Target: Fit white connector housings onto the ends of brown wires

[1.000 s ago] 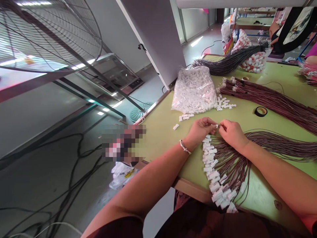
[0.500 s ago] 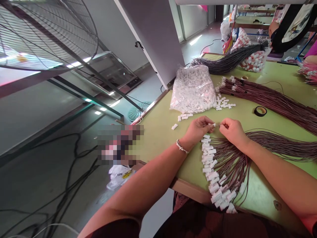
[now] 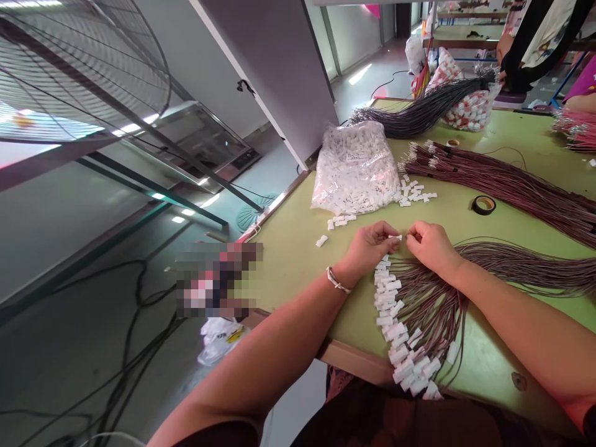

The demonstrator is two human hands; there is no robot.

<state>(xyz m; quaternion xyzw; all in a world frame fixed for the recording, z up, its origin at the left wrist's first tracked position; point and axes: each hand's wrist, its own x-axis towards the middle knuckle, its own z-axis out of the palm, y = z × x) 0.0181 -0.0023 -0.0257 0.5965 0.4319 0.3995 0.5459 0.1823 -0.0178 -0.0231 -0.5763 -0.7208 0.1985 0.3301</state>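
Near the front edge of a green worktable (image 3: 288, 261), a row of white connectors (image 3: 385, 300) lies overlapped at the ends of fanned brown wires (image 3: 431, 304), a spread that probably keeps the strands apart. Just beyond, a person's left hand (image 3: 369, 248), a pale bracelet (image 3: 337, 280) at its wrist, grips a single white connector (image 3: 396, 238) between thumb and fingers, likely to steady its small body with one end exposed. The right hand (image 3: 431, 245) faces it close by, fingertips pinched together; whether a wire sits between them is too small to tell. Its forearm hides part of the brown wires, which run out of frame at right.

Loose connectors (image 3: 342, 220) lie beyond the left hand, seemingly for easy reach, beside a bulging clear bag (image 3: 356, 167) whose label is unreadable. More pieces (image 3: 418, 197) spill at its right side. A black tape roll (image 3: 475, 207) rests near a dark red wire bundle (image 3: 503, 186), its strands laid lengthwise, perhaps against tangling.

Farther back, a black wire bundle (image 3: 419, 118) partly covers a bag of red-and-white pieces (image 3: 470, 115). At far right, a co-worker in magenta (image 3: 580, 81) is cut off by the frame.
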